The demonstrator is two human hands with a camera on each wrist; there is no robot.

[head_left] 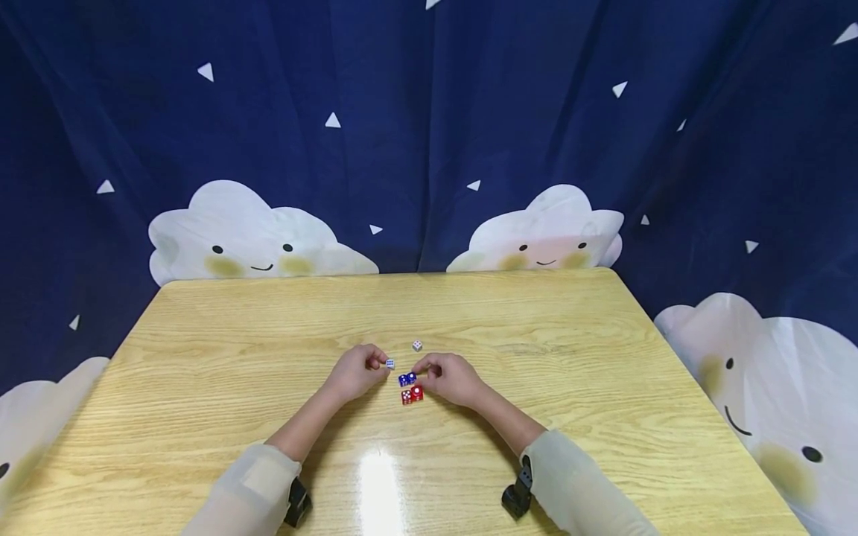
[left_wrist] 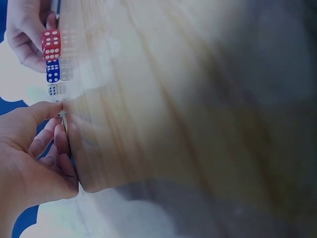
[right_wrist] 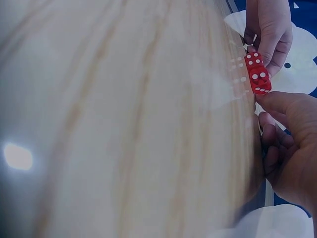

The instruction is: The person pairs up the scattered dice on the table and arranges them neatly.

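My left hand (head_left: pixel 360 372) pinches a small white die (head_left: pixel 390 363) with blue pips between thumb and fingertips, at the left of the group. Opposite it, my right hand (head_left: pixel 450 378) has thumb and index finger around the right-hand one of two blue dice (head_left: pixel 403 380), which sit side by side. Just nearer to me, two red dice (head_left: pixel 407 397) stand together, by the right thumb. In the right wrist view the red dice (right_wrist: pixel 258 73) hide the blue ones. The left wrist view shows a red die (left_wrist: pixel 51 44) in front of the right hand.
Another white die (head_left: pixel 417 345) lies alone beyond the hands. All of this is on a light wooden table (head_left: pixel 201 335) with a bright glare patch near its front. Behind it hangs a dark blue curtain (head_left: pixel 402 112) with clouds and white triangles.
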